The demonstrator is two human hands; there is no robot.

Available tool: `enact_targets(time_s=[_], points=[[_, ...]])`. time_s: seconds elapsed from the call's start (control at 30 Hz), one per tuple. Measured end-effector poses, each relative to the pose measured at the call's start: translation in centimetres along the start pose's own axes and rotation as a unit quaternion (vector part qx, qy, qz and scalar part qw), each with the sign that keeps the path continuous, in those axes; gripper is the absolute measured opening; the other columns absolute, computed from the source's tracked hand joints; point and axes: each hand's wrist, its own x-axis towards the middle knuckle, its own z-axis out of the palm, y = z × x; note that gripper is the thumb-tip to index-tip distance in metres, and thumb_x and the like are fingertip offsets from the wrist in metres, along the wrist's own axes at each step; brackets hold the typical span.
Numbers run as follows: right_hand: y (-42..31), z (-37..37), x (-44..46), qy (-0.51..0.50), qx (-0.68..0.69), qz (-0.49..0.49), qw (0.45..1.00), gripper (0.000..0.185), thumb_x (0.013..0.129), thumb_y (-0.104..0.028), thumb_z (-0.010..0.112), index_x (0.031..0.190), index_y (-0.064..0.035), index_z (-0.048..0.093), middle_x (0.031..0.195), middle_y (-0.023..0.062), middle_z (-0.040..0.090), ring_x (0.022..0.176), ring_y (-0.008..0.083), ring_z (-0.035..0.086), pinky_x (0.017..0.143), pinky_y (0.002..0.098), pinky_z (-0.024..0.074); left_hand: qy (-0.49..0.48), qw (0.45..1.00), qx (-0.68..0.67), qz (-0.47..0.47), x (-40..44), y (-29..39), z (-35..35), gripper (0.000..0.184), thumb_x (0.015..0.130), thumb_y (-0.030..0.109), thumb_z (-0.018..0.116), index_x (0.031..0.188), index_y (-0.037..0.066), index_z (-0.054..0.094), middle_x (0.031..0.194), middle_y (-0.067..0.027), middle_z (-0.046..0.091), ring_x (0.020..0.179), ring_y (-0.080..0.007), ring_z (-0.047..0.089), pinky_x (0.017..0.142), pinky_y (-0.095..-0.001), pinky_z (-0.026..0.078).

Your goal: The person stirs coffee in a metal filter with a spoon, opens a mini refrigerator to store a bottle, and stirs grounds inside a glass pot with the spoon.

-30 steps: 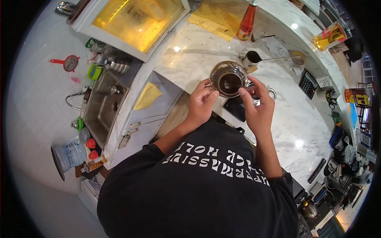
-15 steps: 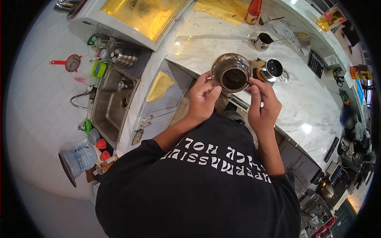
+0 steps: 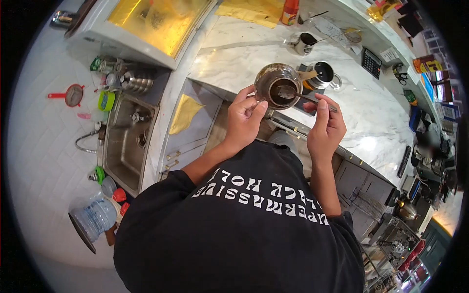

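My left hand holds a round glass pot by its side, its mouth tilted toward me. Dark contents show inside. In my right hand is the handle of a spoon, pinched between thumb and fingers, with its bowl at the mouth of the pot. Just beyond, a steel container with a dark inside stands on the marble counter, a round metal lid beside it. Farther back is a small steel pitcher.
A sink lies to the left, with a kettle and a water bottle near it. At the back are a red bottle and a calculator. A coffee machine stands at the lower right.
The spoon has come out to the right of the pot's mouth and now shows clearly. My right hand has moved slightly away from the pot. The camera view has shifted.
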Motion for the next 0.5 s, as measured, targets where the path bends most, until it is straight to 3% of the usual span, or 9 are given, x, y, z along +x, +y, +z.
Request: enact_targets(time_s=[0.17,0.27,0.37,0.5], points=[[0.8,-2.5,2.7,0.008,-0.002,-0.018,1.000,0.025,0.109,-0.014,0.054,0.118,0.0049,0.067,0.092,0.0121,0.075,0.084,0.0125,0.069,0.078,0.0257,0.0523,-0.010,1.000,-0.015,-0.012,2.3,-0.7,3.3,0.021,0.096,0.014,0.070,0.086,-0.004,0.071,0.136,-0.0185,0.060,0.075,-0.0034,0.053,0.062,-0.0215,0.042],[1.3,-4.5,4.7,0.019,0.022,0.003,1.000,0.024,0.109,-0.014,0.053,0.118,0.0049,0.066,0.092,0.0126,0.075,0.083,0.0128,0.069,0.078,0.0258,0.0523,-0.040,0.997,0.033,-0.051,3.2,0.1,5.0,0.021,0.100,0.011,0.065,0.089,-0.006,0.067,0.137,-0.0178,0.057,0.117,-0.0178,0.060,0.096,-0.0297,0.048],[1.2,-6.6,7.2,0.027,0.053,0.007,0.998,0.025,0.109,-0.014,0.052,0.117,0.0053,0.065,0.090,0.0139,0.075,0.082,0.0150,0.068,0.079,0.0288,0.0529,0.001,0.999,0.025,-0.036,4.3,-0.8,7.2,0.018,0.096,0.012,0.070,0.089,-0.004,0.073,0.136,-0.0179,0.059,0.077,-0.0043,0.055,0.063,-0.0219,0.044],[2.2,-10.2,10.6,0.047,0.087,0.000,0.995,0.026,0.110,-0.015,0.051,0.117,0.0064,0.065,0.090,0.0154,0.074,0.081,0.0172,0.068,0.082,0.0316,0.0532,0.062,0.997,-0.014,-0.040,5.2,-1.9,9.7,0.017,0.098,0.010,0.069,0.095,-0.006,0.073,0.137,-0.0168,0.057,0.088,-0.0070,0.060,0.071,-0.0230,0.049]])
